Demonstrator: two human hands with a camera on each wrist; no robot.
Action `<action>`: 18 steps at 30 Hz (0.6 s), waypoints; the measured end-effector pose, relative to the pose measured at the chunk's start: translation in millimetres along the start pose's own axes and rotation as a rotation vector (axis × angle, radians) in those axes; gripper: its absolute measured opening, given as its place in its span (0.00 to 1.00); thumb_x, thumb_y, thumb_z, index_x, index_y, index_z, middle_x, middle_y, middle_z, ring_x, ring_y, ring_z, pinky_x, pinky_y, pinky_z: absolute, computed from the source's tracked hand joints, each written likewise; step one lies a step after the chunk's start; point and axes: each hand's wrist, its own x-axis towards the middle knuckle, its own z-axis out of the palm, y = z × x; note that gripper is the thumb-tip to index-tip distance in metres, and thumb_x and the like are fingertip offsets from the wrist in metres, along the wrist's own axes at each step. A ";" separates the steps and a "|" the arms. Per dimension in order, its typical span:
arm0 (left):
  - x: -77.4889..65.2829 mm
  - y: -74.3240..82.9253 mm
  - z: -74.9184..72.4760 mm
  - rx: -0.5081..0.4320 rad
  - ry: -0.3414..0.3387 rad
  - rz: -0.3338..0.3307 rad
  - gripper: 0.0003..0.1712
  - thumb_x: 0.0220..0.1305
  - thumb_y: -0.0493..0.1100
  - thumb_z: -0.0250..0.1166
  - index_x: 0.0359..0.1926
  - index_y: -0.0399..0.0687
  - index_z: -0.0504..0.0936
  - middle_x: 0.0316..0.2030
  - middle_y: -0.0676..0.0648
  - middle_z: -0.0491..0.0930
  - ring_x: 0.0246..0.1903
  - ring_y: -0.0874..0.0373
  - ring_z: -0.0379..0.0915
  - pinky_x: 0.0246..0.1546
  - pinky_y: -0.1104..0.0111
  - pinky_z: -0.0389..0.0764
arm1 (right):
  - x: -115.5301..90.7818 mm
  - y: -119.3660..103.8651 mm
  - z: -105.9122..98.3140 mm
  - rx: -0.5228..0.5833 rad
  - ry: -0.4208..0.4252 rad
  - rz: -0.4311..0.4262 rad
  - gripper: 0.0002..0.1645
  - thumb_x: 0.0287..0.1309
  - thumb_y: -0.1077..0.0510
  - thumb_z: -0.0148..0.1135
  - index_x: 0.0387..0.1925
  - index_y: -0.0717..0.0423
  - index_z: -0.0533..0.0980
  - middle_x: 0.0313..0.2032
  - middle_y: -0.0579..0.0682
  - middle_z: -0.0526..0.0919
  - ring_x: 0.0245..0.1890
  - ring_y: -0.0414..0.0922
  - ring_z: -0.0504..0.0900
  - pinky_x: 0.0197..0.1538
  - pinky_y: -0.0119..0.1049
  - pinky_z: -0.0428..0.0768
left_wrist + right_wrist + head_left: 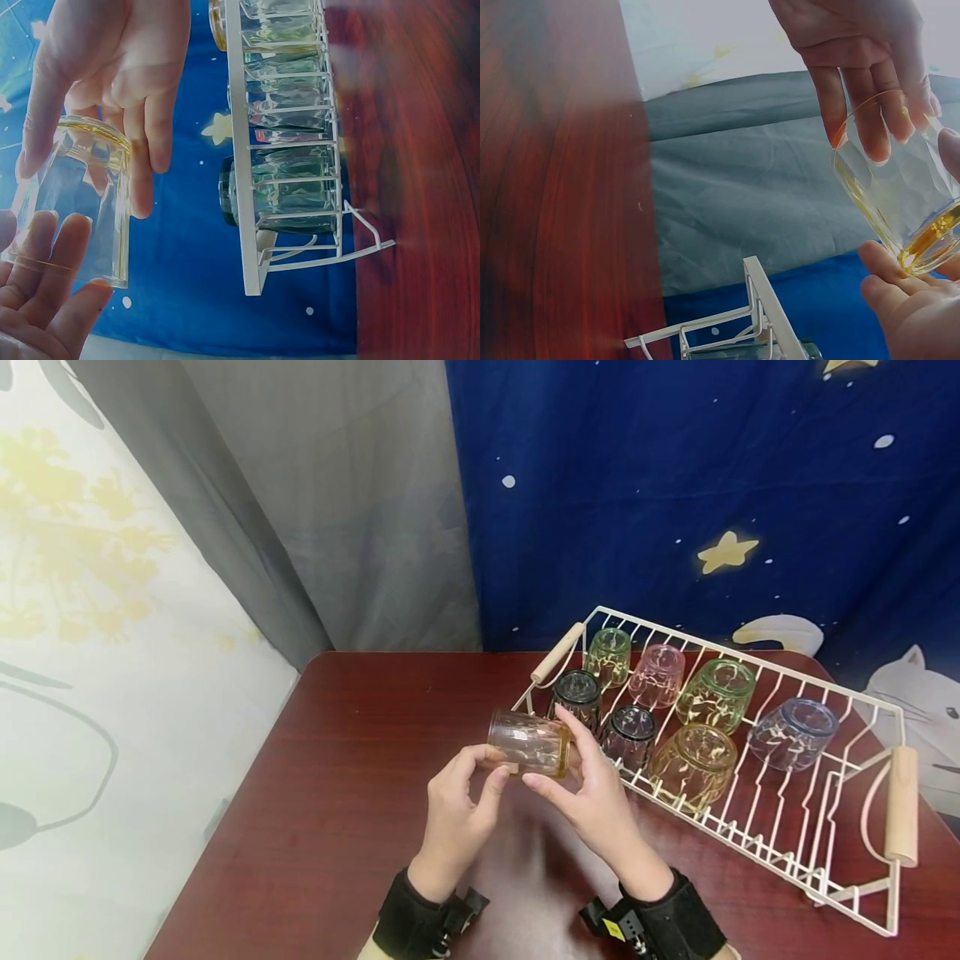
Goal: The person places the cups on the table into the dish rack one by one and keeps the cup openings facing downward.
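Observation:
A clear, amber-tinted glass tumbler (527,743) lies sideways in the air between both hands, above the table and beside the rack's left end. My left hand (453,810) holds its open end, thumb and fingers on opposite sides of the rim. At the thicker amber base, my right hand (603,806) grips with thumb and fingers. The left wrist view shows the tumbler (90,202) with left-hand fingers (71,244) against its side. In the right wrist view the amber base (930,244) rests against the right fingers; part of that hand is cut off by the frame.
A white wire rack (896,897) with wooden handles (902,806) stands on the dark red table (322,810). Upside-down glasses fill much of it: green (716,697), pink (657,677), blue (793,735), yellow (693,768) and dark grey (628,735) among them. Curtains (637,502) hang behind.

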 end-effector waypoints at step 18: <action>-1.1 -0.5 -3.1 -0.020 -0.081 -0.088 0.11 0.63 0.38 0.65 0.46 0.42 0.79 0.33 0.48 0.85 0.32 0.61 0.83 0.32 0.76 0.79 | 2.2 -11.4 -5.3 -0.069 0.127 -0.128 0.50 0.47 0.66 0.73 0.70 0.50 0.61 0.60 0.57 0.77 0.54 0.21 0.75 0.54 0.15 0.74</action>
